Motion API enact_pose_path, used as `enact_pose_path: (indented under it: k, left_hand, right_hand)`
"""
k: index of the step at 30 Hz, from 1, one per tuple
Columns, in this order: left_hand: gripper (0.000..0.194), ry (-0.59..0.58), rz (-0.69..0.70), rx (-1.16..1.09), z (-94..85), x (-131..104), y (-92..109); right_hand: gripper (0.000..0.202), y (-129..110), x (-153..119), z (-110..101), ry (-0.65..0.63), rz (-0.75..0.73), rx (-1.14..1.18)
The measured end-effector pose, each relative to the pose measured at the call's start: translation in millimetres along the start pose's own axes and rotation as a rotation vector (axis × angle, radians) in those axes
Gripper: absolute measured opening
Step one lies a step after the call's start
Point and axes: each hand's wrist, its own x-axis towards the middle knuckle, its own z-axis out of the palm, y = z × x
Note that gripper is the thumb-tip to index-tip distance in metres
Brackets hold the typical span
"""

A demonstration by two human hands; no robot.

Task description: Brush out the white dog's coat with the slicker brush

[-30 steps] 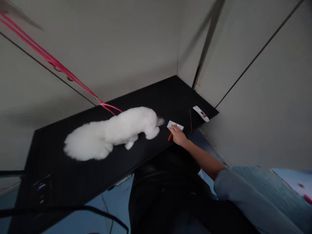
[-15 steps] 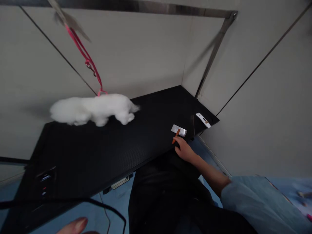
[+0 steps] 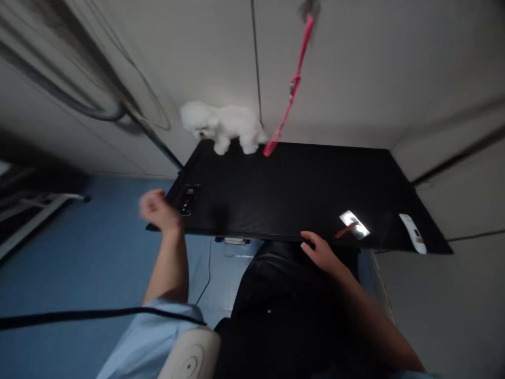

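Observation:
A fluffy white dog [image 3: 232, 123] stands at the back left of the black table [image 3: 284, 189], its head low and to the left. The pink leash [image 3: 290, 100] hangs to the right of the dog, its loop apart from the neck. Over the table's left corner is my left hand [image 3: 158, 208], blurred, its fingers curled, near the phone [image 3: 188, 202]. My right hand [image 3: 319, 251] is at the front edge, fingers apart and holding nothing. To its right lies a slicker brush [image 3: 355, 225] with an orange handle.
A white clipper-like device [image 3: 413, 233] lies at the table's right end. Metal bars [image 3: 130, 110] run along the left wall. A black cord [image 3: 79, 317] and a white rounded device [image 3: 191, 355] cross the lower left foreground.
The view has swung left. The dog has moved left along the table, and the leash now hangs off it. My right hand has left the brush; my left hand has risen to the table's left corner.

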Motion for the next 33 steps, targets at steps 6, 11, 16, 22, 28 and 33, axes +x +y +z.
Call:
enact_pose_path:
  k: [6, 11, 16, 22, 28, 33]
  left_hand:
    - [0.079, -0.480, -0.196, 0.661, 1.3, -31, -78]
    - [0.068, -0.552, -0.159, 0.710, -0.1, -34, -111]
    - [0.042, -0.447, -0.160, 0.680, -5.8, -43, -117]
    - [0.067, -0.495, -0.064, 0.666, -4.5, -43, -121]
    - [0.064, -0.580, -0.011, 0.645, -2.9, -40, -121]
    - [0.071, -0.528, -0.038, 0.660, -4.1, -40, -118]
  right_hand:
    - [0.036, 89, 32, 70, 0.341, -0.085, -0.461]
    - [0.034, 97, 24, 78, 0.440, -0.167, -0.613]
    - [0.030, 97, 23, 81, 0.484, -0.176, -0.643]
    - [0.029, 97, 22, 80, 0.492, -0.161, -0.632]
    - [0.030, 93, 22, 79, 0.462, -0.138, -0.594]
    - [0.030, 93, 21, 80, 0.454, -0.124, -0.592]
